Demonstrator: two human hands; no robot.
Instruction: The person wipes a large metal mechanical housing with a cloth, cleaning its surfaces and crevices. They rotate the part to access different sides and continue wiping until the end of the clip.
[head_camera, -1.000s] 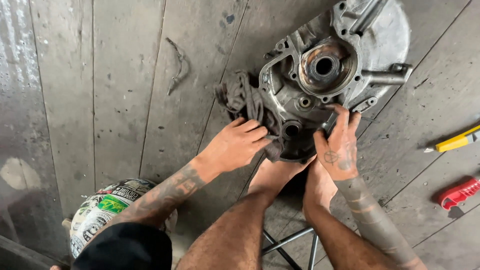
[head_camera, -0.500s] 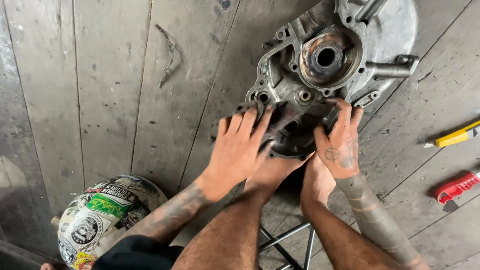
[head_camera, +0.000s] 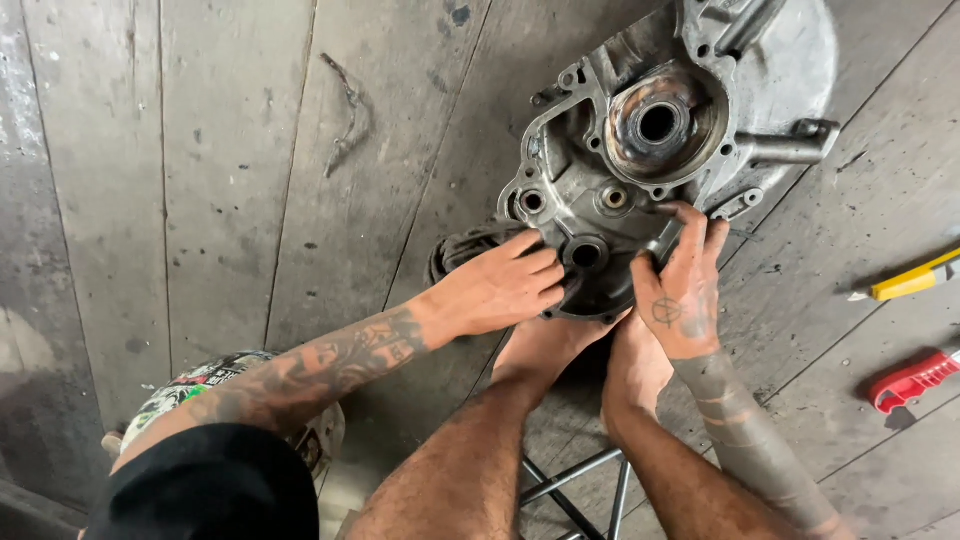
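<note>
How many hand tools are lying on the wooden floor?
2. A yellow tool lies at the right edge, right of the metal engine casing. A red tool lies below it, also at the right edge. Both are cut off; others may be out of view.

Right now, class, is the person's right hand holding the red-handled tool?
No: the right hand rests on the metal engine casing; the red-handled tool lies apart on the floor.

- The engine casing (head_camera: 640, 170) ran off the top edge, so its upper rim was lost.
- The left hand (head_camera: 500, 290) covered a dark ribbed part (head_camera: 462, 248); what it was could not be told.
- The yellow tool (head_camera: 915, 281) and red tool (head_camera: 912, 380) were cut by the right edge.
- The helmet (head_camera: 195, 385) lay mostly behind the forearm and black sleeve (head_camera: 210, 490).
- The metal stool legs (head_camera: 575, 490) were cropped at the bottom.
</note>
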